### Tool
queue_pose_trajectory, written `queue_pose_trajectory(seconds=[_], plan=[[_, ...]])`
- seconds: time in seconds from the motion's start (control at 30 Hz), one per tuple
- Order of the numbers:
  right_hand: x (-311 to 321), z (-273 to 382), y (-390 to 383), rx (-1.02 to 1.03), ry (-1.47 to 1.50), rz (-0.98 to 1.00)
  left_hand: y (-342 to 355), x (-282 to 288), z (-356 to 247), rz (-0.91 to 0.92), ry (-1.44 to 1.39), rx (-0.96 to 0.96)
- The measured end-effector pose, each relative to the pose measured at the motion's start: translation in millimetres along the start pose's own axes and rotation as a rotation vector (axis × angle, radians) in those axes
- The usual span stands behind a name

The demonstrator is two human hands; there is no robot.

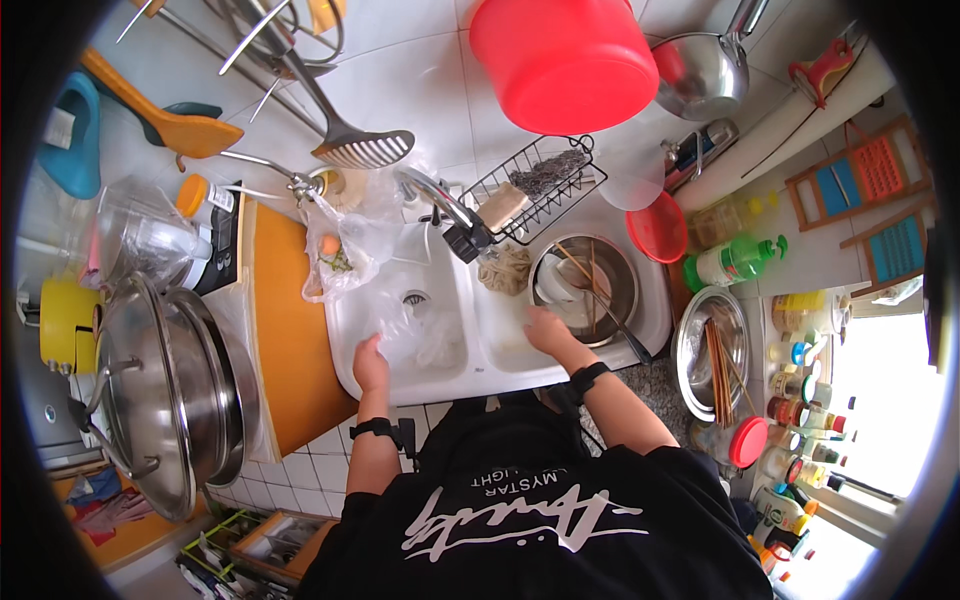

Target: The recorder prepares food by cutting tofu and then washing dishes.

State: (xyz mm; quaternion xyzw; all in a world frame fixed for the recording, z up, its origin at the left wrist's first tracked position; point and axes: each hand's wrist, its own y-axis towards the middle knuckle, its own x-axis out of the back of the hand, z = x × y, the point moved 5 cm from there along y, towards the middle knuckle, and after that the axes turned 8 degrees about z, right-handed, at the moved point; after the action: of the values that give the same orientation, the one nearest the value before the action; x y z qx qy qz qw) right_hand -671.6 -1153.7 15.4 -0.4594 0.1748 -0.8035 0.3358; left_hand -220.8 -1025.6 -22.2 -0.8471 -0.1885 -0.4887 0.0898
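In the white sink's left basin [440, 350], my left hand [368, 356] is beside crumpled clear plastic [400, 320]; its finger shape is unclear. At the right basin, my right hand [545, 328] is closed at the left rim of a steel bowl [620, 318], which holds white dishes [561, 280], chopsticks and a long dark-handled utensil [630, 335]. A beige scrubber [505, 270] lies beside the bowl. Above the left basin, a plastic bag [330, 270] holds scraps.
A curved faucet [450, 220] and wire caddy [550, 200] stand behind the sink. A red basin [560, 70] is above. Steel lids [160, 390] stand left of an orange board [280, 330]. A steel bowl with chopsticks [690, 350] and many bottles sit rightward.
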Motion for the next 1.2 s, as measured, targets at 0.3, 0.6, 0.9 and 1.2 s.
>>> queue_pose_trajectory(seconds=[0.3, 0.6, 0.9, 1.2], plan=[[-52, -83, 57, -0.111, 0.082, 0.117, -3, -49, -41, 0.584, 0.438, 0.019], [-66, -51, 56, -0.064, 0.113, 0.143, 26, -74, -99, 0.593, 0.167, -0.128], [-66, 17, 74, -0.039, 0.161, 0.125, 54, -96, -145, 0.570, -0.239, -0.018], [-97, 48, 96, -0.052, 0.343, 0.212, 65, -103, -163, 0.635, -0.496, 0.010]])
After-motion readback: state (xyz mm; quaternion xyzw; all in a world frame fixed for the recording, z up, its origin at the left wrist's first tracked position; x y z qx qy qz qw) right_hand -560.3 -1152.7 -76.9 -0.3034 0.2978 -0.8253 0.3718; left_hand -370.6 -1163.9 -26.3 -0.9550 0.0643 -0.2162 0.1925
